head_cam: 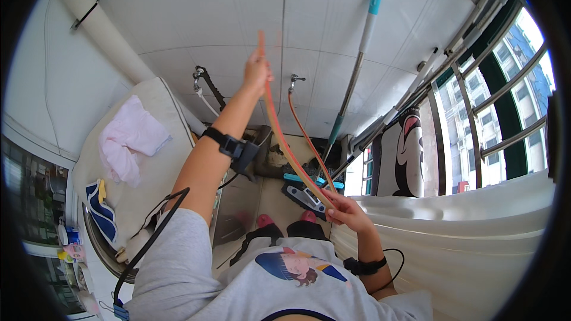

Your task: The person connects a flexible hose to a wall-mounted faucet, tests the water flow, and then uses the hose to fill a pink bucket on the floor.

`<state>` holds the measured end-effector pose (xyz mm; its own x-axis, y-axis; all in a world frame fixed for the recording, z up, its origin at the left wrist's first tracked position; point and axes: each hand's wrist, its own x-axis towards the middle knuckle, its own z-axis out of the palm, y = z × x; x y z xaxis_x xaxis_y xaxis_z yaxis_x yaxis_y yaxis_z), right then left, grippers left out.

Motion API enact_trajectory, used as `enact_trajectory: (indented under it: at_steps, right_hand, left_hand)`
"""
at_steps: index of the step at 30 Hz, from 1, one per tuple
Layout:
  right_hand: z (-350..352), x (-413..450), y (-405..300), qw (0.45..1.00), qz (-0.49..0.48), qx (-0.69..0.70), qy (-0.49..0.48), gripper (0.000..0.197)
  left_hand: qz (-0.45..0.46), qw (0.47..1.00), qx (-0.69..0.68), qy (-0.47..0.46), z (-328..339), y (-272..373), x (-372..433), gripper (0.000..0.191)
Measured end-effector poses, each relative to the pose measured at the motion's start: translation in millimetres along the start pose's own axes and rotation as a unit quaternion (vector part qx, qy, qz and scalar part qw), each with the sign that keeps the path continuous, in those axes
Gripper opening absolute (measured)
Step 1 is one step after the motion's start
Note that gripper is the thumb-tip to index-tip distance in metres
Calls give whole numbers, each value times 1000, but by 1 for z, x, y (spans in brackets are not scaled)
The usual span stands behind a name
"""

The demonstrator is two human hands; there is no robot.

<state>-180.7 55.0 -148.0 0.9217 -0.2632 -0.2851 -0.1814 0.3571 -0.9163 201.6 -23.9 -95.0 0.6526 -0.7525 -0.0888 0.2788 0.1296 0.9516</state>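
Note:
A flexible orange-red hose (285, 147) with a pale side runs between my two hands in a shallow curve. My left hand (258, 73), raised on an outstretched arm, is closed around it near its upper end, and a short piece sticks up above the fist, blurred. Lower down and closer to my body, my right hand (345, 211) pinches the hose between thumb and fingers. An orange hose length (305, 129) hangs from the metal wall tap (294, 81) and comes down to my right hand. Whether both lengths are one hose is hidden at that hand.
A mop (354, 84) leans on the tiled wall, its head (308, 198) before my feet. Left, a pink cloth (127, 138) lies on a cushioned surface (178, 178). Another tap (196, 78) has a white hose. Poles (406, 98) lean beside window bars (504, 147); a white curtain (446, 227) hangs right.

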Motion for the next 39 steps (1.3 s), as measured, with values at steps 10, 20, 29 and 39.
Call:
enact_trajectory:
  at_steps: [10, 20, 29, 39]
  right_hand:
    - [-97, -30, 31, 988, 5, 150, -20, 45]
    - [-156, -32, 83, 994, 57, 26, -84, 35]
    - [-176, 70, -70, 966, -228, 119, 15, 44]
    - [-158, 75, -151, 911, -335, 202, 133, 24]
  left_hand:
    - [-37, 994, -80, 63, 59, -45, 15, 18]
    - [-121, 964, -3, -239, 269, -50, -39, 43]
    - [-91, 979, 30, -180, 245, -39, -46, 42]
    - [199, 876, 394, -196, 263, -15, -45, 58]
